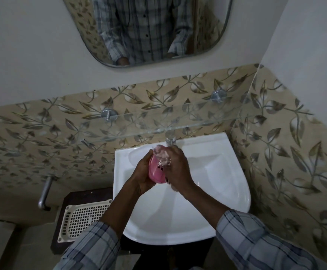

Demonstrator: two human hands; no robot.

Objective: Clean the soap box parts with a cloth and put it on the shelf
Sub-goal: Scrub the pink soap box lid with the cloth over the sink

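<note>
Ok so: person's at the sink [228, 172], both hands up over the basin, right below the tap [170, 140]. Left hand [142, 173] is curled round a pink soap box part [155, 171], cupping it from underneath w/ the open face tipped toward the other hand. Makes sense imo, that braces it so it won't slip while it gets rubbed. Right hand [179, 168] has its fingers bunched round a pale cloth [161, 155] and presses it onto the top end of the pink part. The cloth's blurry, so prob mid-wipe. Holding it all over the basin looks deliberate, so drips land in the sink and not on the floor.

The part has dark slots near the middle, drain holes I guess. Can't tell if it's the tray or the lid tbh, and I don't see a second piece anywhere.

The glass shelf [188, 118] runs along the tiled wall just above the sink, nothing on it afaict, so that's where it goes after.

Brands/labels: none readable on the box, cloth or sink.

Also around: a mirror [207, 36] up top and a white mesh basket [84, 219] left of the sink.
</note>
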